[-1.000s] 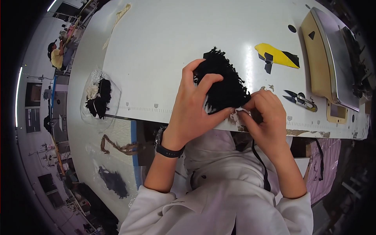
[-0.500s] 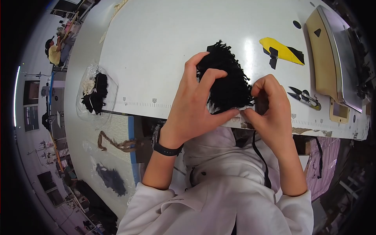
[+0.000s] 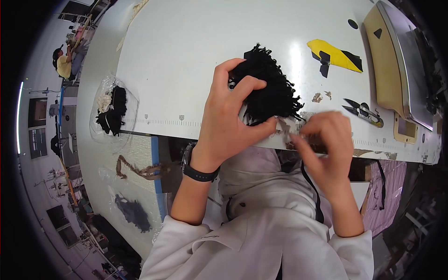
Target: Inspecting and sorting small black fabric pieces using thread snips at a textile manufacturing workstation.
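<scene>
A shaggy black piece of yarn fringe (image 3: 271,86) stands out against the white table near its front edge. My left hand (image 3: 228,107) grips it from the left, with the fingers bent over its side and the thumb at its lower edge. A small pale scrap (image 3: 285,125) shows at that lower edge, close to the thumb. My right hand (image 3: 329,142) is curled just right of the fringe. Motion blurs its fingertips, so whether they pinch something cannot be made out.
Thread snips (image 3: 363,113) lie on the white table (image 3: 186,60) at the right, below a yellow and black patch (image 3: 337,57). A beige and silver case (image 3: 396,65) stands at the far right. At left is a clear bag (image 3: 114,109) with black yarn. A person (image 3: 63,63) sits far off.
My right hand has drawn away from the fringe's lower right edge, to the right. My left hand and the fringe have shifted slightly left. Brown marks on the table now show.
</scene>
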### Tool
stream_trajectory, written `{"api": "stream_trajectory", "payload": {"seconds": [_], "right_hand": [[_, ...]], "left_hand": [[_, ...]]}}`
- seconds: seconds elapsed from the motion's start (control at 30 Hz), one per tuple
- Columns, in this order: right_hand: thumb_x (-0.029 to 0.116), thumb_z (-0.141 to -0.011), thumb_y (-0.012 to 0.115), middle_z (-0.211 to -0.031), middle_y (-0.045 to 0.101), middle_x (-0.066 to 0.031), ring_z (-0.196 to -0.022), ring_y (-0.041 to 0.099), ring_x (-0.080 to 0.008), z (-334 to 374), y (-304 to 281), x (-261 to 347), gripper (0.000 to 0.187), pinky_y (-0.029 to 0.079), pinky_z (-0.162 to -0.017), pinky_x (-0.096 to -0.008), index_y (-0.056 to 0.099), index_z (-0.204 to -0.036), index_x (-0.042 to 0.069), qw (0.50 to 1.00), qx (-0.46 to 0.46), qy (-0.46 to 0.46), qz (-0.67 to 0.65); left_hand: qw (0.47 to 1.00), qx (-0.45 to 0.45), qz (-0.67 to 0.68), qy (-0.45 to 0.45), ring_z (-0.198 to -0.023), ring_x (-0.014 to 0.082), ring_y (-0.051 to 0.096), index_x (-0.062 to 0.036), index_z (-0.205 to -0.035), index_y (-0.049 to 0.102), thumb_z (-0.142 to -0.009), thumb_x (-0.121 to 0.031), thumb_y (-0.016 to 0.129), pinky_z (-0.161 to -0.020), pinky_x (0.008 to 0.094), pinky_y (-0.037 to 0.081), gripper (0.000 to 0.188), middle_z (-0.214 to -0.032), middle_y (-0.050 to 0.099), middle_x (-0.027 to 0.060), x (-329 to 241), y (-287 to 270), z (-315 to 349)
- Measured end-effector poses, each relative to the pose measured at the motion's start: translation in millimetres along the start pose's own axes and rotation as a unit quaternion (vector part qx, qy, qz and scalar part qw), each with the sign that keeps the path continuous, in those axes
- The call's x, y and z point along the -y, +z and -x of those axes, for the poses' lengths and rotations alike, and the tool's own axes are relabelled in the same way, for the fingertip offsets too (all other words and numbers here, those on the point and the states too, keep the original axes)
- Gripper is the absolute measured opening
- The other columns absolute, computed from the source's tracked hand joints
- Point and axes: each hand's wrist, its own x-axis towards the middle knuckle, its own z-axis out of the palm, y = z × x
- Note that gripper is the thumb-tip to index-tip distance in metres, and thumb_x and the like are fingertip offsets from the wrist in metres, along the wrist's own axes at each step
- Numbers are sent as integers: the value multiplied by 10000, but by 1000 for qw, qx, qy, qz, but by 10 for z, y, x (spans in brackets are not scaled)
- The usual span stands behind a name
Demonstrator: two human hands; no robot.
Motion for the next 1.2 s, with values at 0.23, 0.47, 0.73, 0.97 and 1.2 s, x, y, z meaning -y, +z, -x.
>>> {"api": "stream_trajectory", "payload": {"seconds": [0.23,0.47,0.73,0.97,1.2], "right_hand": [[91,-714,779,-862,581,-48,-803,557,-247,73,301,126,205,390,-735,-364,660,-880,71,998,-20,6,62],[-52,-741,759,-799,614,-63,-658,584,-145,162,-65,142,125,443,-552,-243,693,-828,8,981,-6,111,-158],[-43,-734,763,-807,630,-45,-673,548,-121,118,-130,123,138,439,-591,-241,671,-820,13,980,45,129,-145],[-5,-712,776,-832,629,-50,-688,535,-163,143,-213,106,184,416,-646,-271,660,-852,20,966,11,179,-185],[71,-742,763,-773,562,-49,-729,525,-238,-12,124,155,146,355,-706,-344,672,-851,40,997,-4,73,30]], "left_hand": [[1000,-6,-16,21,-1071,353,562,-69,-1028,637,-602,-139,824,-821,390,528,471,-1329,426,191,67,49,-2],[1000,-6,11,12,-1097,360,548,-64,-1048,623,-598,-146,830,-849,397,514,502,-1335,414,206,59,33,14],[999,-11,41,-18,-1108,358,536,-70,-1036,619,-596,-167,834,-860,410,492,500,-1328,417,203,77,36,36],[1000,0,8,-5,-1131,284,555,-49,-1103,624,-627,-71,776,-890,380,527,500,-1329,421,169,57,16,25],[1000,-7,25,1,-1143,278,540,-56,-1101,628,-639,-75,785,-924,378,500,489,-1317,434,156,73,37,15]]}}
